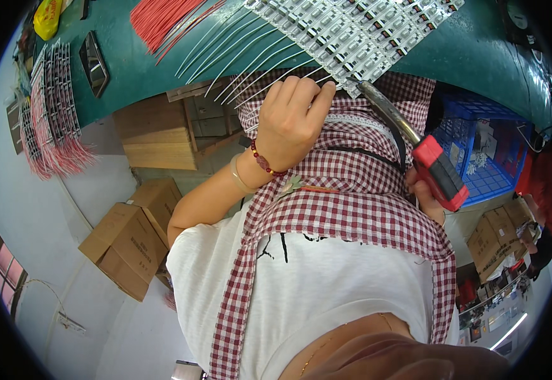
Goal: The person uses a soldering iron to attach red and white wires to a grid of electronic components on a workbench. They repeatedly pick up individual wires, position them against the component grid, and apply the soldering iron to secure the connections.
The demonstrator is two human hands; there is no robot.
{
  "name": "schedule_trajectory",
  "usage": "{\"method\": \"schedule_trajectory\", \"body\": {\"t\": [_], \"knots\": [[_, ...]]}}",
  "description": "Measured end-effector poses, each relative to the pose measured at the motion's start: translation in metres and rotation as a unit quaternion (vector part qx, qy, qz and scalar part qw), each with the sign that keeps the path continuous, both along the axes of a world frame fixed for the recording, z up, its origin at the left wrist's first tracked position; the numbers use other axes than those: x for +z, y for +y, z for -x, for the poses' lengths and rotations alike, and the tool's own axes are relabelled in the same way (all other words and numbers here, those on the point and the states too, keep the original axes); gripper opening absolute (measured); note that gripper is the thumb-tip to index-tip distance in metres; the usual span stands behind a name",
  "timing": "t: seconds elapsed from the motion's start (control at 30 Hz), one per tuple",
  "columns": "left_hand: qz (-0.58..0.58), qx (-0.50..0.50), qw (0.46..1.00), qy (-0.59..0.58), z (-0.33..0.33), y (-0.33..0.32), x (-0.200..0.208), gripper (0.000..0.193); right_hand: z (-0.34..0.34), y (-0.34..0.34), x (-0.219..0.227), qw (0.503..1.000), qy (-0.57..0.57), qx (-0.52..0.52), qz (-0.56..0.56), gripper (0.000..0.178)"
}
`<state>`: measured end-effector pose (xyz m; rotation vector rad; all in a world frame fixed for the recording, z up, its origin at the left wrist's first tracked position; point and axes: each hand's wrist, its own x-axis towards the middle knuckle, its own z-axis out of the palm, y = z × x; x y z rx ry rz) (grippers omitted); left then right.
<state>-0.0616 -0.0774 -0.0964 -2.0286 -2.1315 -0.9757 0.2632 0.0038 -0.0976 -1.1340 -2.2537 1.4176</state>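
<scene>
While the tip of a soldering iron sits at the near corner of a panel of small boards, the right hand is wrapped around its red-and-black handle. Whether tip meets panel, I cannot tell. Left hand: just left of that corner, fingers curled at the panel's near edge; can't make out whether they pinch anything. White wires fan out beyond it, leftward. Further past the left hand, on the green table: red wires, then a dark phone. Below both hands, checkered apron. Right of the right hand, blue crate. Behind the left forearm, cardboard boxes.
</scene>
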Motion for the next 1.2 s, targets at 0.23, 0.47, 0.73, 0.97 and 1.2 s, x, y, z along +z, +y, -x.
{"method": "schedule_trajectory", "body": {"t": [0.23, 0.47, 0.73, 0.97, 1.2], "knots": [[0.006, 0.005, 1.000, 0.005, -0.001, 0.000, 0.002, 0.026, 0.013, 0.004, 0.019, 0.965, 0.160, -0.135, 0.155, 0.054], [0.038, 0.000, 0.999, 0.008, -0.001, -0.002, 0.004, 0.026, 0.013, 0.055, 0.039, 0.892, 0.369, -0.222, 0.137, 0.055], [0.015, 0.015, 0.999, 0.034, -0.013, 0.002, 0.005, 0.028, -0.032, 0.158, 0.080, 0.799, 0.462, -0.350, -0.161, 0.041], [0.021, 0.014, 0.999, 0.037, -0.013, -0.002, 0.003, 0.028, -0.035, 0.263, 0.039, 0.804, 0.288, -0.505, -0.122, 0.024], [0.045, -0.008, 0.999, 0.012, -0.007, -0.007, 0.000, 0.031, 0.000, 0.168, 0.054, 0.841, 0.407, -0.349, -0.072, 0.034]]}}
